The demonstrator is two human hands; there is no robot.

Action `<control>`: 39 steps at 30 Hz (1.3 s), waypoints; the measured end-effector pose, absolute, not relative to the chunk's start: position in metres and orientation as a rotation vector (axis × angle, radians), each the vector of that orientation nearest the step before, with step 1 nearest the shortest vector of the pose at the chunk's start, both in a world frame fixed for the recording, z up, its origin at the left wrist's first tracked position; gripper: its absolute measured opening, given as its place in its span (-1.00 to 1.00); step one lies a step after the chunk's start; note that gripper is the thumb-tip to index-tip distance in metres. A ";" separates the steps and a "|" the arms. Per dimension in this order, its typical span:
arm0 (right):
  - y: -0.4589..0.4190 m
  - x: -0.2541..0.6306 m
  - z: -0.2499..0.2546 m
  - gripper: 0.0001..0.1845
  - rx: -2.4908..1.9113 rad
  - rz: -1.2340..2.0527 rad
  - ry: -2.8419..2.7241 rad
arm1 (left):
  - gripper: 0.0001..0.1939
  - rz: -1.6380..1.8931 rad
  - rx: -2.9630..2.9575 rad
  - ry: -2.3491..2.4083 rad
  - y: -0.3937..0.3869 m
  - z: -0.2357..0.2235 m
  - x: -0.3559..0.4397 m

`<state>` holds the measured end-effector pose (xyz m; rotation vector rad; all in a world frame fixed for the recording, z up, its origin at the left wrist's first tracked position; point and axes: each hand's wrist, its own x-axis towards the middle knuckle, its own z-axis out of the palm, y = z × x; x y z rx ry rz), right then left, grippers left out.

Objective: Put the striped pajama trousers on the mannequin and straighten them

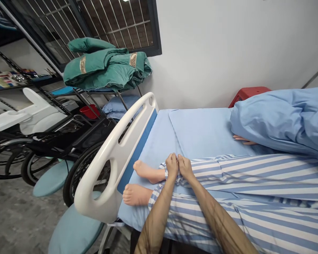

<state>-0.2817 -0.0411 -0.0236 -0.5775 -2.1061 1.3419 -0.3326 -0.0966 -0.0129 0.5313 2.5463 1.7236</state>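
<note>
Two bare feet (139, 181) lie side by side on the pale blue bed sheet (198, 132), toes towards the footboard, and they look like a mannequin's. Striped blue-and-white trousers (254, 183) cover the legs. My left hand (171, 166) and my right hand (185, 167) sit close together, both pinching the cuff of the upper trouser leg (172, 176) just above the ankle. A figure's fingers (243, 140) stick out from under a crumpled blue quilt (283, 120) further up the bed.
A white plastic footboard (103, 183) with a blue strip closes the bed's near end. Left of it stands a black wheelchair (55, 148). A folded green quilt (106, 67) lies on a metal rack, and a red stool (247, 95) stands against the wall.
</note>
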 end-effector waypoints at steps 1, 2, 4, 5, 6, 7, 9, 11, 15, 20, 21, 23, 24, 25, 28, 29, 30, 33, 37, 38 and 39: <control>-0.041 -0.282 -0.025 -0.40 -0.594 1.351 -2.090 | -0.65 1.659 0.541 2.590 -0.095 -0.018 -0.331; -0.042 -0.282 -0.026 -0.41 -0.610 1.355 -2.083 | -0.67 1.584 0.562 2.643 -0.095 -0.023 -0.329; -0.043 -0.281 -0.024 -0.42 -0.622 1.354 -2.092 | -0.69 1.442 0.602 2.739 -0.097 -0.028 -0.326; -0.044 -0.280 -0.021 -0.42 -0.629 1.346 -2.104 | -0.70 1.379 0.614 2.774 -0.099 -0.029 -0.325; -0.044 -0.279 -0.017 -0.43 -0.638 1.329 -2.120 | -0.69 1.312 0.631 2.800 -0.101 -0.029 -0.324; -0.044 -0.278 -0.012 -0.43 -0.647 1.304 -2.134 | -0.69 1.242 0.653 2.819 -0.103 -0.028 -0.324; -0.044 -0.277 0.000 -0.46 -0.632 1.245 -2.151 | -0.71 1.101 0.718 2.831 -0.108 -0.026 -0.323; -0.042 -0.278 0.007 -0.48 -0.576 1.228 -2.141 | -0.73 0.989 0.772 2.820 -0.113 -0.025 -0.322; -0.033 -0.281 0.000 -0.48 -0.560 1.302 -2.151 | -0.70 0.965 0.724 2.848 -0.117 -0.026 -0.322; -0.026 -0.282 -0.019 -0.47 -0.593 1.290 -2.216 | -0.67 1.343 0.604 2.711 -0.104 -0.009 -0.327; -0.025 -0.282 -0.020 -0.46 -0.590 1.297 -2.211 | -0.65 1.495 0.587 2.637 -0.099 -0.004 -0.328; -0.025 -0.283 -0.019 -0.44 -0.609 1.329 -2.161 | -0.59 1.786 0.528 2.452 -0.089 0.004 -0.329; -0.025 -0.283 -0.017 -0.44 -0.623 1.352 -2.129 | -0.55 1.882 0.483 2.372 -0.084 0.004 -0.328; -0.025 -0.284 -0.017 -0.44 -0.639 1.375 -2.099 | -0.53 1.924 0.444 2.323 -0.081 0.003 -0.328; -0.025 -0.284 -0.017 -0.44 -0.689 1.410 -2.042 | -0.51 1.847 0.378 2.399 -0.077 -0.012 -0.325; -0.025 -0.285 -0.018 -0.44 -0.692 1.409 -2.046 | -0.53 1.798 0.372 2.456 -0.077 -0.018 -0.324; -0.026 -0.285 -0.019 -0.44 -0.689 1.403 -2.056 | -0.54 1.754 0.373 2.506 -0.078 -0.023 -0.324; -0.029 -0.286 -0.020 -0.45 -0.678 1.369 -2.094 | -0.58 1.668 0.393 2.589 -0.081 -0.031 -0.324; -0.031 -0.285 -0.007 -0.45 -0.726 1.299 -2.157 | -0.62 1.584 0.431 2.635 -0.082 -0.026 -0.325; -0.030 -0.284 -0.002 -0.46 -0.705 1.265 -2.189 | -0.64 1.566 0.444 2.647 -0.082 -0.025 -0.325; -0.028 -0.283 0.003 -0.47 -0.659 1.229 -2.227 | -0.66 1.552 0.459 2.655 -0.081 -0.024 -0.325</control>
